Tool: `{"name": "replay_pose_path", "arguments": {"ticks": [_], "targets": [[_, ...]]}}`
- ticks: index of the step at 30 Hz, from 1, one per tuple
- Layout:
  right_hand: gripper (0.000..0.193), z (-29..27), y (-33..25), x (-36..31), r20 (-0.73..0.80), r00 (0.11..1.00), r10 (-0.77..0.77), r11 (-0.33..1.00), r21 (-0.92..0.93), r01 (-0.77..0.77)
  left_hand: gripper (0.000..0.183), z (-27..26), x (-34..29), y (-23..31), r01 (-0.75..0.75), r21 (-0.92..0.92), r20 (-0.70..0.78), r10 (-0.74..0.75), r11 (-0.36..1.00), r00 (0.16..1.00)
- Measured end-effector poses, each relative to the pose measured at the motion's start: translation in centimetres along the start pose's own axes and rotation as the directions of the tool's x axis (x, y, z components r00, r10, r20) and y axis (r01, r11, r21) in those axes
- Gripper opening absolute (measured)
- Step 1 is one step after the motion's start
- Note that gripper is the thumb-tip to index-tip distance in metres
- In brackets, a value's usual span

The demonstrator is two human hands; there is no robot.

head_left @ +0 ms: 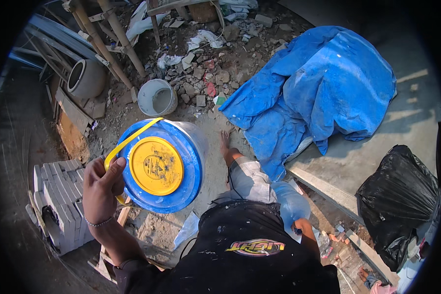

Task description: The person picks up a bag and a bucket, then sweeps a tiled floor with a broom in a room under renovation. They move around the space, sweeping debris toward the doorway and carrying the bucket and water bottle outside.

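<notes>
My left hand (pixel 103 183) is closed round the yellow strap handle (pixel 138 137) of a white paint bucket (pixel 193 137). The bucket hangs tilted, its blue lid (pixel 188 188) with a round yellow centre facing me. Down at my right side, my right hand (pixel 303 227) grips the end of a translucent blue water jug (pixel 291 200); its fingers are partly hidden. The jug hangs beside my leg, partly behind my shorts and black shirt.
A crumpled blue tarpaulin (pixel 338 83) covers a heap ahead right. An open white bucket (pixel 157 97) stands before rubble (pixel 196 81). Stacked pale blocks (pixel 63 206) are at left. A concrete edge (pixel 328 188) and black plastic bag (pixel 399 201) lie right. Another person's limb (pixel 363 274) shows lower right.
</notes>
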State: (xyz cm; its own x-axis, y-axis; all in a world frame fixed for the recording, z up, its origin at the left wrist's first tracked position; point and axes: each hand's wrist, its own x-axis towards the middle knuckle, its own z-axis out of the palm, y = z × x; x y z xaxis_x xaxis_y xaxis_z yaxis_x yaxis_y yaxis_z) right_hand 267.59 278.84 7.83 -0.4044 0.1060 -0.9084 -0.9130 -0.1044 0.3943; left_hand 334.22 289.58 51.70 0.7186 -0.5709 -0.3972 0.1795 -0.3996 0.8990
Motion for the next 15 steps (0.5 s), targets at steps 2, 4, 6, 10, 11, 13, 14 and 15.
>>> {"name": "replay_pose_path", "arguments": {"ticks": [2, 4, 6, 10, 11, 13, 14, 15], "targets": [[0.018, -2.2, -4.0, -4.2, -0.050, 0.998, -0.034, 0.999, 0.025, 0.036, 0.030, 1.8, 7.4, 3.4, -0.031, 0.113, 0.036, 0.027, 0.993, 0.999], [0.023, -4.8, -7.0, -9.5, -0.111, 0.982, -0.155, 0.963, 0.205, 0.175, 0.032, 3.9, 14.5, 8.4, -0.047, 0.170, 0.119, 0.026, 0.984, 0.993], [0.023, -7.4, -10.7, -14.3, -0.126, 0.975, -0.180, 0.944, 0.258, 0.208, 0.033, 6.4, 21.4, 13.7, -0.089, 0.289, 0.114, 0.058, 0.953, 0.992], [0.023, -12.4, -16.0, -20.7, -0.111, 0.976, -0.188, 0.909, 0.358, 0.215, 0.033, 12.1, 33.5, 24.3, -0.188, 0.298, 0.207, 0.129, 0.936, 0.970], [0.023, -13.6, -17.0, -21.5, -0.096, 0.979, -0.181, 0.903, 0.378, 0.204, 0.033, 13.5, 36.2, 26.8, -0.201, 0.277, 0.219, 0.142, 0.940, 0.965], [0.023, -17.4, -19.5, -22.8, -0.085, 0.979, -0.185, 0.881, 0.426, 0.204, 0.032, 17.0, 41.8, 33.1, -0.253, 0.214, 0.266, 0.193, 0.943, 0.944], [0.022, -19.2, -20.7, -23.4, -0.077, 0.980, -0.184, 0.873, 0.446, 0.199, 0.033, 18.9, 44.6, 35.7, -0.242, 0.177, 0.275, 0.188, 0.954, 0.943], [0.022, -21.5, -21.8, -24.0, -0.073, 0.980, -0.183, 0.865, 0.462, 0.196, 0.034, 21.1, 47.4, 38.0, -0.265, 0.184, 0.250, 0.216, 0.947, 0.944]]}}
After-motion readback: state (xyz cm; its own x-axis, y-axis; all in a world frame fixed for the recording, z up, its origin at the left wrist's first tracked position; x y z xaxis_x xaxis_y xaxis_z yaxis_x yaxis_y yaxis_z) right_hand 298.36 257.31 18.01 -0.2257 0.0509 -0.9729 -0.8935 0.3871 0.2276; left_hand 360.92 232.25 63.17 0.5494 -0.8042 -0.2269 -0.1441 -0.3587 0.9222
